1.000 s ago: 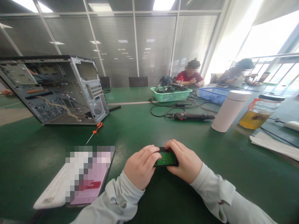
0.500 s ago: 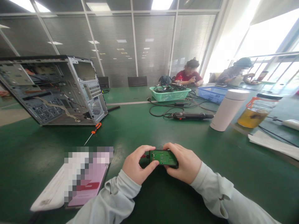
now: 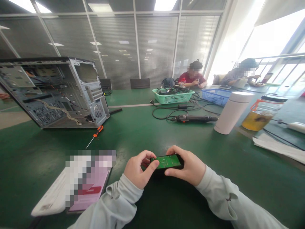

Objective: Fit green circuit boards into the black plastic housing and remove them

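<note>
A green circuit board (image 3: 168, 161) in a dark shell is held between both hands above the green table (image 3: 133, 136). My left hand (image 3: 139, 168) pinches its left end between thumb and fingers. Around its right end curls my right hand (image 3: 187, 165), thumb along the near side and fingers on the far side. The fingertips behind the board are partly hidden. To the left of my left hand lie a phone with a pink screen (image 3: 95, 187) and a white object (image 3: 52, 194), both partly blurred out.
An open computer case (image 3: 71, 127) stands at the left, an orange-handled screwdriver (image 3: 97, 131) beside it. Farther back are a green basket (image 3: 173, 98), a blue basket (image 3: 215, 97) and a black power tool (image 3: 197, 118). A white bottle (image 3: 232, 114) and jar (image 3: 259, 117) stand right. Two people sit behind.
The board has tilted a little between the hands. My left fingers have drawn in around its left end, and my right thumb has shifted slightly left along the near edge.
</note>
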A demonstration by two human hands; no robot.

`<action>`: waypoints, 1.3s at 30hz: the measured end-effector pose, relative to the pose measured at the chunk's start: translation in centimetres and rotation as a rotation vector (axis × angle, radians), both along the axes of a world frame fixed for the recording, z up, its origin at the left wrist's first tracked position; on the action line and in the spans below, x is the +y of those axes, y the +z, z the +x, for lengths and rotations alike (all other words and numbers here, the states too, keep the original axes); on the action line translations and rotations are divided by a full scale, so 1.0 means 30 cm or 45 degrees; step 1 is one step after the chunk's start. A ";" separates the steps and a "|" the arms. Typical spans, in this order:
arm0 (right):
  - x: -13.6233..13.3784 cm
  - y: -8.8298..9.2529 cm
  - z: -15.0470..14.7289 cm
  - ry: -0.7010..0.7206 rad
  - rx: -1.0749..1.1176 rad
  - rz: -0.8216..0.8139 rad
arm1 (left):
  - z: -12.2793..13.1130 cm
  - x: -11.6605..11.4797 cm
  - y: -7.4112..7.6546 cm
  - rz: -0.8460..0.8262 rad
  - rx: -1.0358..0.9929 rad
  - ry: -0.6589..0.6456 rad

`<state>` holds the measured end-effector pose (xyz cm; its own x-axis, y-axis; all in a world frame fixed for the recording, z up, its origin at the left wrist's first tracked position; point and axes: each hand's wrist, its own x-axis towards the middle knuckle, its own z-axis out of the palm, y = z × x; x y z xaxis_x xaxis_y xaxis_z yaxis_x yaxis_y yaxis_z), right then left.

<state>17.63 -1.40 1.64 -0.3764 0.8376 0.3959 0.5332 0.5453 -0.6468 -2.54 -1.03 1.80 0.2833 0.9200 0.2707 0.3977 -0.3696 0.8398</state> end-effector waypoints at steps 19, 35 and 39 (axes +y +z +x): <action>0.012 -0.001 -0.030 0.033 0.696 -0.710 | 0.006 -0.002 -0.007 -0.159 0.279 -0.141; 0.019 0.033 0.008 -0.121 0.652 -0.998 | -0.005 0.043 -0.062 -0.574 -0.321 -0.006; 0.042 0.029 0.012 -0.382 0.855 -1.223 | -0.018 0.075 -0.067 -0.763 -0.686 0.028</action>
